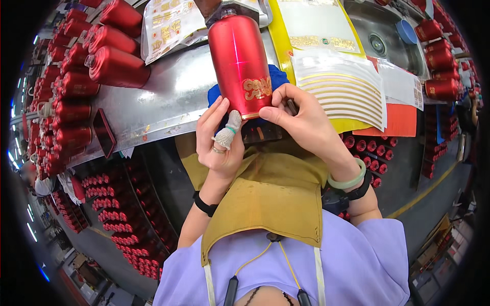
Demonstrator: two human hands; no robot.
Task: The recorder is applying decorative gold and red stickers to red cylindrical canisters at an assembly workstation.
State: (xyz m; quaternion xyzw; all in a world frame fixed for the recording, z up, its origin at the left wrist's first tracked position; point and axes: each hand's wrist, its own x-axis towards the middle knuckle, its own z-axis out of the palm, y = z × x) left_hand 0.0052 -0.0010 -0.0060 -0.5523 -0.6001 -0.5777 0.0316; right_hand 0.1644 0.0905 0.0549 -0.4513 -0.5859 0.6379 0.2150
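A shiny red bottle [236,56] lies with its neck away from me and its base toward me. Gold lettering [256,88] decorates its side, and a thin gold strip [250,116] runs along the base edge. At the base's left, my left hand [220,137] steadies the bottle, a grey cloth finger cover [228,131] on one finger. My right hand [301,112] presses its thumb on the right end of the strip, with the index finger bent against the bottle. Something small and dark shows between its curled fingers; its kind is unclear. A blue cloth [278,76] sits under the bottle.
A white sheet of curved gold strips [339,86] lies right of the bottle on a yellow board [352,125]. Gold sticker sheets [171,25] lie at the far left. Several red bottles [120,66] crowd the metal bench [148,104]. A sink [380,30] is at far right.
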